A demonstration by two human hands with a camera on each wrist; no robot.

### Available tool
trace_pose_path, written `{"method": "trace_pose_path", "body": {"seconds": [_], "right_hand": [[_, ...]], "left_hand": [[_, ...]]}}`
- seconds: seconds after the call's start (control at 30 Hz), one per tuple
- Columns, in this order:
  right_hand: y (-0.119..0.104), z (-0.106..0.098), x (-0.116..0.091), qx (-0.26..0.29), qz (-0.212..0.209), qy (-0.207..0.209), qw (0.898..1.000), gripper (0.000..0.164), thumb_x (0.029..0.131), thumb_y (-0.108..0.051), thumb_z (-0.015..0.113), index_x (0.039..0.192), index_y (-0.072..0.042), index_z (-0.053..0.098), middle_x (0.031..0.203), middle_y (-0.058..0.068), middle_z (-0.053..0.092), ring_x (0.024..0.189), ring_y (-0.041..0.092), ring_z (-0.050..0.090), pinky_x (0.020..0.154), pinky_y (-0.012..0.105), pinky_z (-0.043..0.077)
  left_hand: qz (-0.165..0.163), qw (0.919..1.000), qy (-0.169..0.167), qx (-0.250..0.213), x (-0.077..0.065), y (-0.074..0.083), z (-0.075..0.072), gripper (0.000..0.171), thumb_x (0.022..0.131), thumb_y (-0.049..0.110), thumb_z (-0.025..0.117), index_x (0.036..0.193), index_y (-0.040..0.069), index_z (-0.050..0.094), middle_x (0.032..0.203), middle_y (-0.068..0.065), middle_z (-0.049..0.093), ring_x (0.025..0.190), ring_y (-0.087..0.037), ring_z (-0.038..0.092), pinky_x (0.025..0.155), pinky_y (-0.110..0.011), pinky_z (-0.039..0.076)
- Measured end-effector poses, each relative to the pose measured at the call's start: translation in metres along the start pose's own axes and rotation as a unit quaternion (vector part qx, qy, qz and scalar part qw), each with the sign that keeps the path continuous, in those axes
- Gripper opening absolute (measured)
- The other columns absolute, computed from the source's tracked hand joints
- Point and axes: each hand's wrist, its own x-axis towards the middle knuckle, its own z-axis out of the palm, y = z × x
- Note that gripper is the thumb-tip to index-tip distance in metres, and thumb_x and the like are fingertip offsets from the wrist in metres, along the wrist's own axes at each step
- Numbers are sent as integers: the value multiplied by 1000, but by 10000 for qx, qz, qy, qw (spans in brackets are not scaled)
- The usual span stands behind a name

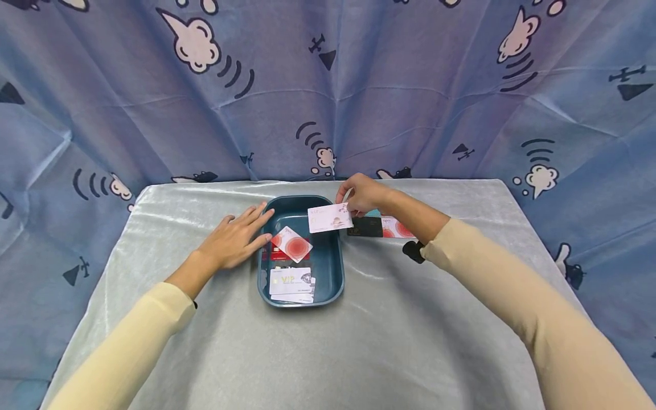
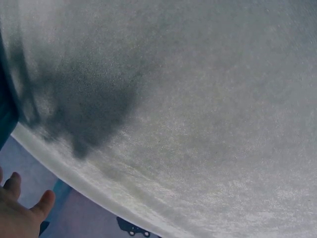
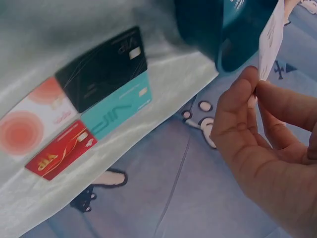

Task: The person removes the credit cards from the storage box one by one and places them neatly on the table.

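Observation:
My right hand [image 1: 361, 193] pinches a pale pink VIP card [image 1: 328, 218] by its right end, over the right rim of a dark blue tray [image 1: 335, 285]. In the right wrist view, thumb and fingertips grip the card [image 3: 271, 42] edge-on. My left hand [image 1: 233, 239] lies with fingers spread at the tray's left rim. Inside the tray, a white card with red circles [image 1: 297, 248] sits tilted over a red card [image 1: 279, 256]. Nearer the front, a white VIP card [image 1: 287, 280] overlaps other white cards.
Right of the tray, a black VIP card [image 3: 101, 69], a teal card [image 3: 119, 113], a red VIP card [image 3: 62, 151] and a white card with red circles [image 3: 22, 131] lie together on the pale cloth [image 1: 389, 330]. A patterned blue curtain [image 1: 287, 74] hangs behind the table.

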Motion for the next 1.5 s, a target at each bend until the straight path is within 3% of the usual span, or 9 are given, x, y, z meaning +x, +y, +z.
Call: {"method": "trace_pose_path", "body": {"seconds": [0.37, 0.47, 0.57, 0.67, 0.73, 0.77, 0.8, 1.23, 1.5], "right_hand": [[31, -22, -7, -43, 198, 142, 9997, 20, 92, 8, 57, 109, -1, 65, 112, 20, 61, 87, 29, 59, 65, 27, 53], [41, -27, -9, -36, 198, 158, 9997, 20, 91, 9, 57, 107, 1, 65, 145, 23, 41, 92, 29, 55, 65, 24, 51], [50, -30, -12, -9, 183, 97, 9998, 18, 91, 10, 56, 106, 3, 64, 164, 20, 6, 88, 26, 53, 65, 24, 50], [58, -31, -14, 61, 232, -7, 9997, 18, 91, 10, 54, 107, 4, 61, 152, 23, 33, 77, 24, 54, 64, 27, 51], [63, -32, -15, 55, 246, -71, 9997, 19, 91, 10, 53, 107, 4, 60, 127, 22, 53, 76, 22, 55, 66, 29, 53], [65, -31, -15, 63, 260, -99, 9996, 19, 91, 10, 53, 108, 4, 59, 113, 21, 57, 77, 22, 55, 66, 29, 53], [68, -31, -15, 73, 271, -109, 9995, 19, 91, 10, 53, 107, 4, 59, 101, 18, 56, 78, 23, 56, 66, 29, 54], [96, -9, -7, 74, 323, -152, 9993, 19, 88, 13, 54, 105, 6, 61, 84, 12, 54, 69, 21, 54, 60, 30, 50], [106, 3, -3, -53, 353, -41, 9994, 18, 88, 10, 58, 105, 4, 63, 91, 14, 53, 79, 27, 55, 68, 34, 54]], "left_hand": [[45, 10000, 68, 26, 0, 0, 1, 64, 105, 46, 42, 160, 17, 24, 166, -9, 18, 150, -33, 21, 110, -67, 24], [44, 9999, 102, 15, 0, 1, 0, 65, 105, 48, 40, 160, 18, 24, 165, -9, 18, 150, -32, 21, 110, -66, 24], [75, 9999, 124, 35, -1, 1, 0, 65, 105, 49, 39, 160, 17, 24, 165, -9, 19, 150, -32, 22, 110, -65, 26], [65, 9999, 93, 25, -1, 0, 0, 65, 105, 48, 41, 160, 17, 23, 166, -9, 17, 150, -32, 21, 111, -65, 25], [46, 10000, 68, 16, -1, 0, 0, 65, 105, 47, 42, 160, 17, 23, 166, -9, 17, 150, -32, 21, 111, -65, 25], [27, 10000, 49, 22, -1, 0, 0, 65, 105, 47, 41, 160, 18, 23, 166, -8, 16, 150, -32, 20, 111, -65, 24], [11, 10000, 40, 8, -1, 0, 0, 65, 105, 47, 42, 160, 18, 22, 166, -8, 16, 150, -32, 20, 111, -65, 24], [80, 9999, 61, 29, 0, -1, 0, 66, 105, 50, 37, 160, 18, 22, 166, -8, 15, 150, -33, 20, 111, -65, 24], [59, 10000, 39, -9, -1, -1, 0, 65, 105, 48, 40, 160, 18, 22, 167, -7, 14, 150, -32, 20, 111, -65, 23]]}}
